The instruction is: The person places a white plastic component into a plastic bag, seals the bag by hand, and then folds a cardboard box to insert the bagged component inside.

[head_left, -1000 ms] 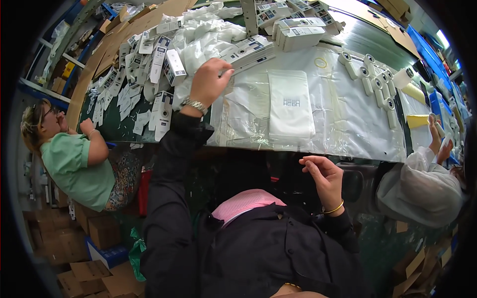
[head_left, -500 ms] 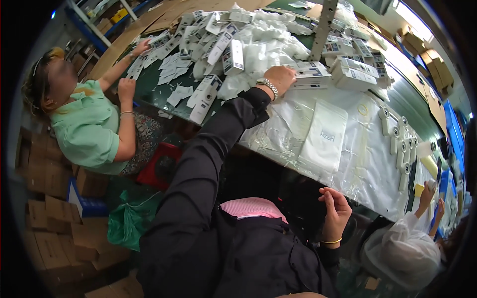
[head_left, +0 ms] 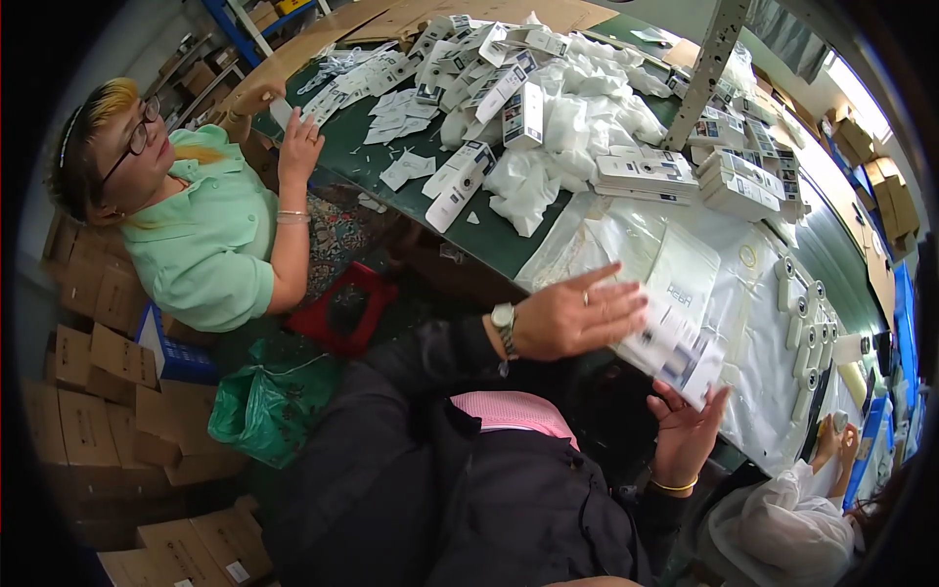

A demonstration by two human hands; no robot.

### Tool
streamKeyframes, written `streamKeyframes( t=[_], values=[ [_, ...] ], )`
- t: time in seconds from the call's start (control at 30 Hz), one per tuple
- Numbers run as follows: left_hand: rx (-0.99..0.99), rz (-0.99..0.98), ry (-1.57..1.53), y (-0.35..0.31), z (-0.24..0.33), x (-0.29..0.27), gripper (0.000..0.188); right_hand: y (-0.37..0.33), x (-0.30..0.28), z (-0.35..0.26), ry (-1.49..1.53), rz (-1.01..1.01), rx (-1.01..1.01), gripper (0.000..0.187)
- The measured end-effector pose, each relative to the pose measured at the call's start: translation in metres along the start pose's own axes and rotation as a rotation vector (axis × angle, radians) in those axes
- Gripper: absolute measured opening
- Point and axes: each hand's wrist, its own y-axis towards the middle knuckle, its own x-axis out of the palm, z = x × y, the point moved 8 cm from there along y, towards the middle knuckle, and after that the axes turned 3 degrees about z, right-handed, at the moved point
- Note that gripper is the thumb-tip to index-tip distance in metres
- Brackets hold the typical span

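A flat white carton (head_left: 677,354) with dark printing hangs tilted between my hands over the table's near edge, slightly blurred. My left hand (head_left: 572,318), wearing a watch and ring, has its fingers stretched out beside the carton's upper left edge. The carton's lower end lies between the thumb and fingers of my right hand (head_left: 685,435), which has a yellow bangle. Under the carton, a white pouch (head_left: 685,279) lies on clear plastic sheeting (head_left: 758,362). Beyond it are stacked cartons (head_left: 646,174) of the same kind.
A heap of white plastic bags (head_left: 597,108) and loose cartons (head_left: 460,186) covers the far table. A metal post (head_left: 706,73) rises there. White parts with round ends (head_left: 807,333) line the right. At left sits a co-worker (head_left: 201,230) by a red stool (head_left: 342,311); another works lower right.
My left hand has come back from the carton stack toward my body. A carton is now between my hands; my right hand has opened from a loose curl and turned up under its end.
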Motion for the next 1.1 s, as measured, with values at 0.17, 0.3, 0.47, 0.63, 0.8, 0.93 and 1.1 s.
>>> streamKeyframes(
  t=[0.17,0.3,0.47,0.63,0.8,0.93,1.1],
  values=[
    [-0.075,-0.07,-0.027,-0.043,0.019,0.01,0.055,0.009,-0.014,0.014,-0.203,-0.012,-0.063,0.036],
    [-0.175,-0.17,-0.07,-0.023,0.026,0.001,0.076,-0.007,-0.007,0.022,-0.52,-0.121,-0.202,0.035],
    [-0.253,-0.26,-0.284,-0.008,0.03,0.006,0.1,-0.016,0.013,0.02,-0.548,-0.116,-0.165,0.035],
    [-0.242,-0.252,-0.311,-0.01,0.042,0.011,0.103,-0.011,0.002,0.025,-0.386,-0.092,0.048,0.032],
    [-0.213,-0.25,-0.297,-0.01,0.045,0.019,0.104,-0.011,0.005,0.022,-0.427,-0.313,0.097,0.031],
    [-0.178,-0.284,-0.289,-0.012,0.048,0.028,0.105,-0.006,0.007,0.017,-0.527,-0.411,0.124,0.034],
    [-0.176,-0.297,-0.278,-0.021,0.053,0.027,0.107,-0.001,0.012,0.023,-0.668,-0.477,-0.012,0.038]
  ],
)
